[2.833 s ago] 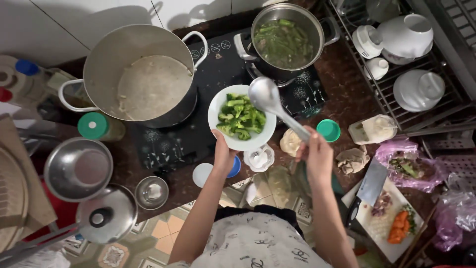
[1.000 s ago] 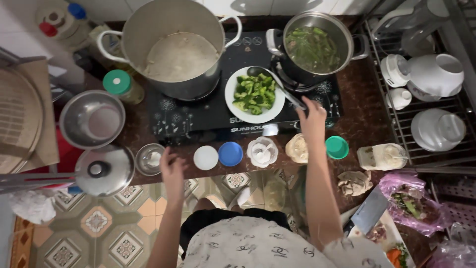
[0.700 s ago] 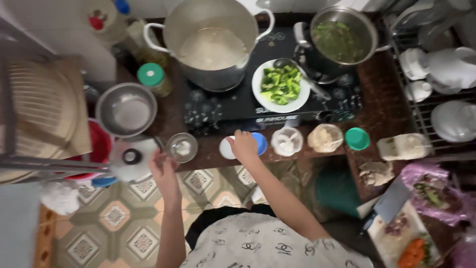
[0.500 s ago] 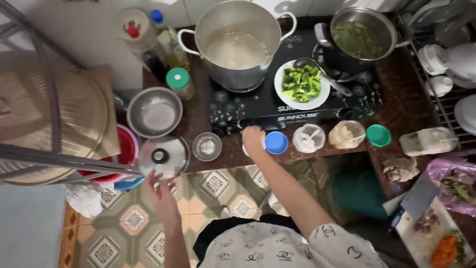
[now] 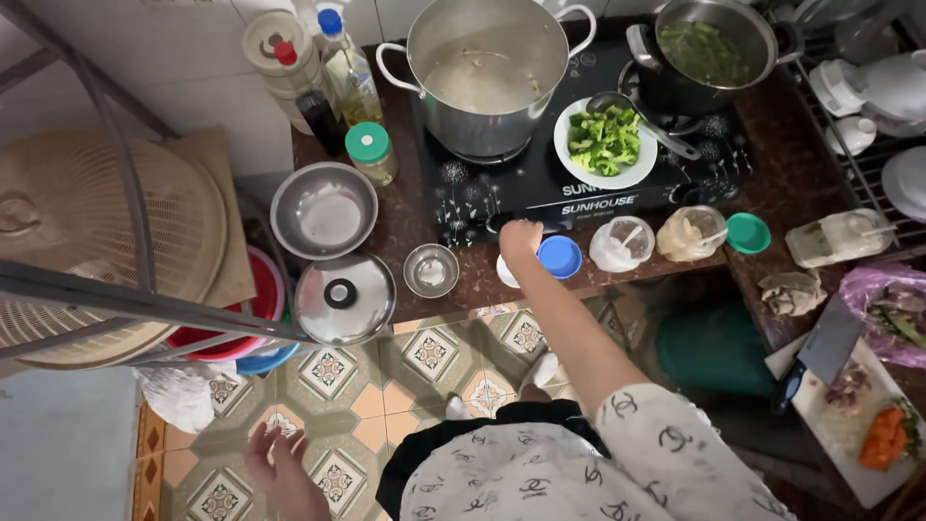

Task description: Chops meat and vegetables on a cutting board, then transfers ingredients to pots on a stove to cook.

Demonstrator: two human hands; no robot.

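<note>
My right hand (image 5: 521, 238) is out over the front edge of the counter, fingers curled in over a small white container (image 5: 503, 273) — I can't tell whether they are actually gripping it, since the hand hides most of it. Just beside it, to the right, lies a blue lid (image 5: 560, 257), and past that stand two clear jars (image 5: 622, 246) of pale seasoning with a green lid (image 5: 748, 233) next to them. A small steel bowl (image 5: 430, 270) stands near the hand on the other side.

My left hand (image 5: 282, 470) hangs low over the patterned floor tiles (image 5: 424, 355), well away from the counter, fingers loosely spread and holding nothing.

Behind the right hand is the black cooktop (image 5: 579, 188). On it stands a big steel pot (image 5: 485, 72) of cloudy liquid, a white plate of chopped green vegetable (image 5: 605, 143), and a ladle (image 5: 639, 111) resting by the plate's rim. A darker pot (image 5: 712, 48) with greens in it stands at the back right.

To the left there's a steel mixing bowl (image 5: 324, 208), a steel lid with a black knob (image 5: 344, 297), and a jar with a green cap (image 5: 369, 152) beside the oil bottles. Off to the far right — a cleaver (image 5: 820, 352) on a white cutting board (image 5: 854, 439) with orange carrot pieces.
</note>
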